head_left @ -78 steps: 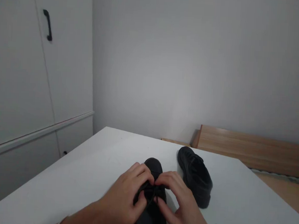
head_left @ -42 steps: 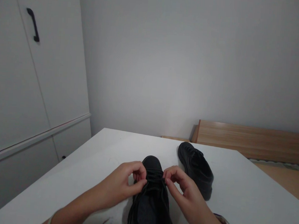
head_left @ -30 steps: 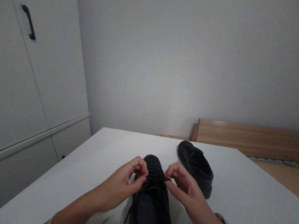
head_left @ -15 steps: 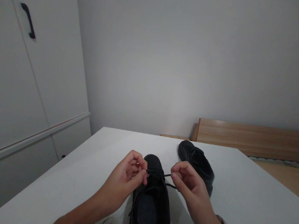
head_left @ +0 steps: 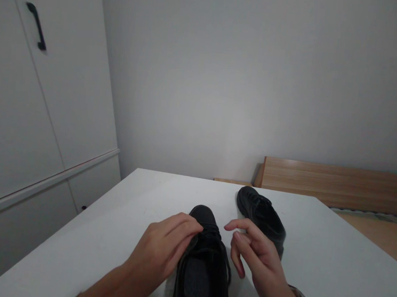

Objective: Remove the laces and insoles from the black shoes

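Observation:
A black lace-up shoe (head_left: 203,214) lies on the white table, its toe pointing away from me and its opening toward me. My left hand (head_left: 166,243) rests palm down at the shoe's left side. Its fingers are stretched out together, with the tips on the lacing (head_left: 211,232); the thumb is hidden beneath. To the right of the shoe, my right hand (head_left: 257,255) is held open and apart from it, fingers loosely bent and spread with nothing between them. A loose black lace (head_left: 227,262) hangs down the shoe's right side.
A second black shoe (head_left: 263,215) stands behind my right hand on the white table (head_left: 330,246). Beyond the table at the right is a wooden board (head_left: 334,181). A white cabinet with a dark handle (head_left: 37,26) stands at the left, against a grey wall.
Both hands were pinching laces above the shoe. The right hand has let go and its fingers have spread; the left has turned palm down onto the lacing. The right lace now hangs down.

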A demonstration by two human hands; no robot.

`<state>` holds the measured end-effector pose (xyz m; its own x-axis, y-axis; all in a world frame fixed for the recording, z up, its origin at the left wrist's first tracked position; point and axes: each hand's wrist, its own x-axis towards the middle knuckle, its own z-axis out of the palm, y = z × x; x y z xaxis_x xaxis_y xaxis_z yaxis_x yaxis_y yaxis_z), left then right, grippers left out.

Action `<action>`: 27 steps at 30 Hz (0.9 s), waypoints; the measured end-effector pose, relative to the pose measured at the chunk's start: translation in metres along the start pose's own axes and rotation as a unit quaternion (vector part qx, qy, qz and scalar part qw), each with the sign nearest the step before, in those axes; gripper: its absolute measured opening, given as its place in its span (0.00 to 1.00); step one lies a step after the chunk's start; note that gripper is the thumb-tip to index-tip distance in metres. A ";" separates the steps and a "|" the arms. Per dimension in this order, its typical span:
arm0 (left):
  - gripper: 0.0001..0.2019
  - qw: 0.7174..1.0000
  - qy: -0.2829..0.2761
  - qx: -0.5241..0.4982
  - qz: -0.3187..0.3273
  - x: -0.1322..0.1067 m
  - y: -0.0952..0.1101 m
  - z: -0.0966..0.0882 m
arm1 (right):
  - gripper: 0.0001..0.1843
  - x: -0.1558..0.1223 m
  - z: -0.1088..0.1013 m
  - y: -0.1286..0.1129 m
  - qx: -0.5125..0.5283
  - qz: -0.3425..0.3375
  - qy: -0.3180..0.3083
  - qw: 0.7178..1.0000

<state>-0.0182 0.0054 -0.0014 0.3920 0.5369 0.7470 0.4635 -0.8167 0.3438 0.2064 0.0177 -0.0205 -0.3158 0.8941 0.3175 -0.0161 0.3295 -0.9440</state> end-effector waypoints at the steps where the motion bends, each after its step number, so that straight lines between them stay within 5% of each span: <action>1: 0.08 1.000 0.002 -0.020 -0.019 0.001 0.001 -0.001 | 0.21 0.002 0.000 0.002 -0.005 0.006 0.002 1.000; 6: 0.08 0.973 0.006 -0.149 -0.178 0.005 0.005 -0.005 | 0.20 0.012 -0.002 0.015 -0.079 0.011 0.012 0.997; 12: 0.09 0.943 -0.069 -0.106 -0.308 0.010 -0.007 0.001 | 0.17 0.016 -0.004 0.019 -0.112 0.024 -0.004 0.993; 17: 0.08 0.938 -0.101 -0.124 -0.306 0.009 -0.011 0.004 | 0.14 0.014 0.002 0.011 -0.141 -0.014 0.006 0.990; 22: 0.07 0.966 -0.096 -0.059 -0.234 0.005 -0.013 0.006 | 0.11 0.010 0.004 0.010 -0.184 -0.069 0.012 0.980; 27: 0.07 0.970 -0.090 -0.046 -0.222 0.004 -0.013 0.007 | 0.10 0.010 0.003 0.010 -0.154 -0.048 0.026 0.987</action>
<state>-0.0174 0.0199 -0.0070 0.3064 0.8613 0.4053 0.5487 -0.5077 0.6642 0.2002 0.0289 -0.0274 -0.2782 0.8661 0.4153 0.2473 0.4824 -0.8403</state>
